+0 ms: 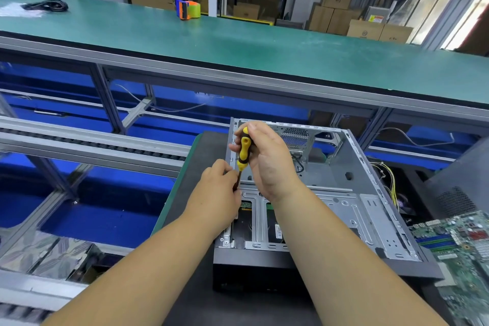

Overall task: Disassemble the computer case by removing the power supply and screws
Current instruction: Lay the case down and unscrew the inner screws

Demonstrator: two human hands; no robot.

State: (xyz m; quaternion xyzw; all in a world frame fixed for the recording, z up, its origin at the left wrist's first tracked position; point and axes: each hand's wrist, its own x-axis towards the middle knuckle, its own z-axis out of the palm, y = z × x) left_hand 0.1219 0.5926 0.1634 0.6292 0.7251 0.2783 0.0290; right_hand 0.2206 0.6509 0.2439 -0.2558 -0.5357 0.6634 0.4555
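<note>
1. Two hands share one screwdriver [244, 149], held upright over the left wall of the computer case [344, 193], probably so the tip bears straight down on a screw; the screw itself is hidden.
2. The right hand [267, 159] wraps its grip round the yellow-and-black handle to turn it.
3. Below that grip, the left hand [219, 188] pinches the shaft, likely steadying it.
4. The case lies open-side up on the dark counter [193, 214] beneath both hands.
5. Right of the grip, beyond the case, lies a green motherboard [460, 241].

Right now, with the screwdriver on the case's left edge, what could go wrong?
1. The left hand pinches the shaft near the tip; if the screwdriver slips, the fingers could get jabbed.
2. A freed screw may drop into the open computer case.
3. The motherboard lies loose beside the case and could be knocked.
</note>
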